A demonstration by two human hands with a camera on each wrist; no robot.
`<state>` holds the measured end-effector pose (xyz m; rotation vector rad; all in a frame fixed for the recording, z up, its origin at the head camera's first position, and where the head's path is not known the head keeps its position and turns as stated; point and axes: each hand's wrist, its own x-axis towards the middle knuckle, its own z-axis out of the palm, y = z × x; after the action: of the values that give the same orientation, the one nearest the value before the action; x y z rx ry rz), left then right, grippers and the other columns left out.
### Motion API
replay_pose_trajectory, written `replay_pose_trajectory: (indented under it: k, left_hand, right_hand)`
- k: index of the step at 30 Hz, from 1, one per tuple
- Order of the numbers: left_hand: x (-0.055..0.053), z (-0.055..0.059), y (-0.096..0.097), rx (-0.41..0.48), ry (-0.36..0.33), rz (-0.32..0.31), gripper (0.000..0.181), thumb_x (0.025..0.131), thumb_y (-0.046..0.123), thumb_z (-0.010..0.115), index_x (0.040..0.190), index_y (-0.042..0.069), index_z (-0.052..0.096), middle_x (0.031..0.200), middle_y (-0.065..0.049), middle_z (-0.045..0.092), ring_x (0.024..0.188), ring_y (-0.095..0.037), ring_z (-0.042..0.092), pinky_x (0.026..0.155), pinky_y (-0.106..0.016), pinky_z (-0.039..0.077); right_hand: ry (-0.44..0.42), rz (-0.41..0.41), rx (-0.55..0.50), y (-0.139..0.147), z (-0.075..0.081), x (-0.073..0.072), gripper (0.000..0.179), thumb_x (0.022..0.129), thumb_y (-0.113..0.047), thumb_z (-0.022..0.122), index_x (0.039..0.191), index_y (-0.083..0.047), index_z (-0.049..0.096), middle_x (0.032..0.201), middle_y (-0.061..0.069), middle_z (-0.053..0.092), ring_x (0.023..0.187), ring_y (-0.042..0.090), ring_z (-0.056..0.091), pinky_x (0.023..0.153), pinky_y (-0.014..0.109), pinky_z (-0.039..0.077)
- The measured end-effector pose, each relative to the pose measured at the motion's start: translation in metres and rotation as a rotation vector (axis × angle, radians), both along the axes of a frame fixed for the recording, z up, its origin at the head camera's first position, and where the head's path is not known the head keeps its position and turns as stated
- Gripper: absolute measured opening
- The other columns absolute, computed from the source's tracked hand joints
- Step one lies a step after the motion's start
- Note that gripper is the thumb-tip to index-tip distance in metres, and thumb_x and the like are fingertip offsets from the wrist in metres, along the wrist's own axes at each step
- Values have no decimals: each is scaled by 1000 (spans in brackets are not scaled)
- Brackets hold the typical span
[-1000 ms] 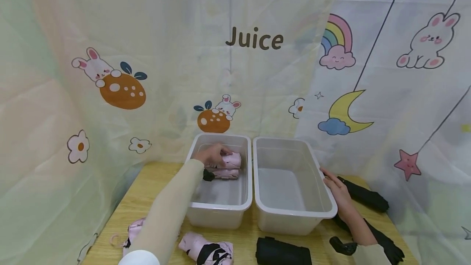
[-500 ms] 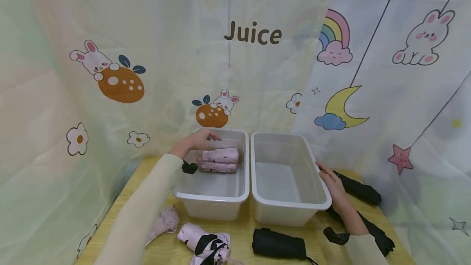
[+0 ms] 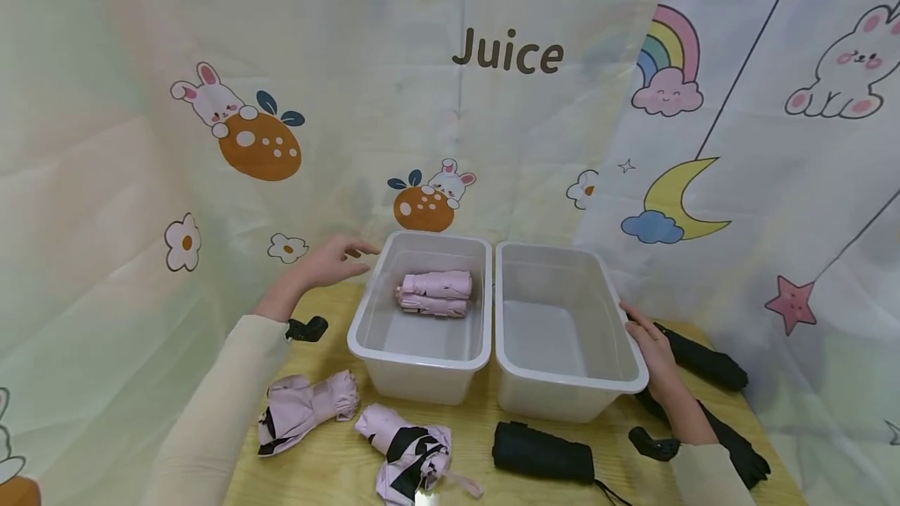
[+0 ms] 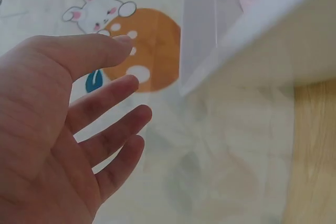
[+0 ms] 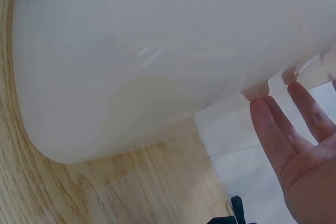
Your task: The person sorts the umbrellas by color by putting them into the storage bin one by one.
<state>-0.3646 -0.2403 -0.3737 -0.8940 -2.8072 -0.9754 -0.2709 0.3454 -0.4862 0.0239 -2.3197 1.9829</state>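
Note:
Empty, with its fingers apart, my left hand (image 3: pixel 330 262) hovers just left of the left white bin (image 3: pixel 427 364). Its spread fingers (image 4: pixel 113 135) touch nothing in the left wrist view. Inside that bin lie two rolled pink folding umbrellas (image 3: pixel 437 285), side by side. My right hand (image 3: pixel 652 346) touches the outer right side of the right white bin (image 3: pixel 571 390) near its rim. In the right wrist view the fingertips (image 5: pixel 258 107) meet the bin's edge, and the fingers are mostly straight.
Two pink-and-black folded umbrellas, one left (image 3: pixel 305 408) and one nearer the middle (image 3: pixel 411 451), lie on the wooden table (image 3: pixel 330 443). A black folded umbrella (image 3: pixel 541 451) lies in front of the right bin. More black umbrellas (image 3: pixel 710 361) lie at the right. A printed cloth hangs behind.
My left hand has let go of the pink umbrella in the left bin, lifted out and moved left past the rim. The right hand stays at the right bin.

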Motion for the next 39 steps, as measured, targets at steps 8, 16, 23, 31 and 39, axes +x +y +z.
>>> replay_pose_trajectory:
  k: [8,16,23,31,39]
  left_hand:
    - [40,-14,-31,-3,-5,-7,31,93,13,66,123,11,67,123,-7,64,109,-33,59,92,-56,44]
    - [67,-27,-50,-45,21,-40,30,94,14,65,123,7,66,120,-9,65,106,-34,60,89,-56,46]
    - [102,-65,-66,6,-46,3,44,93,16,67,135,7,57,129,-13,59,111,-36,56,89,-56,44]
    - [139,-118,-76,132,-169,81,49,93,18,68,138,8,53,137,-18,51,119,-49,47,90,-63,41]
    - [158,-156,-78,175,-203,44,62,83,25,79,136,5,54,133,-20,53,117,-42,52,84,-34,52]
  right_hand:
    - [-13,0,-3,7,3,0,56,103,-38,46,154,-20,31,131,-11,44,94,2,61,73,24,53]
    - [-47,-20,17,10,7,-6,58,103,-41,44,155,-23,27,157,17,19,94,0,59,72,24,53]
    - [-53,-19,33,3,5,-3,59,103,-44,41,156,-23,24,160,17,12,97,-3,55,75,21,51]
    - [-58,-4,4,-2,7,0,59,105,-40,38,156,-18,21,160,16,9,100,-5,52,77,20,50]
    - [-84,-22,-29,-3,2,0,56,104,-40,39,156,-24,23,161,12,11,100,-6,53,77,20,50]
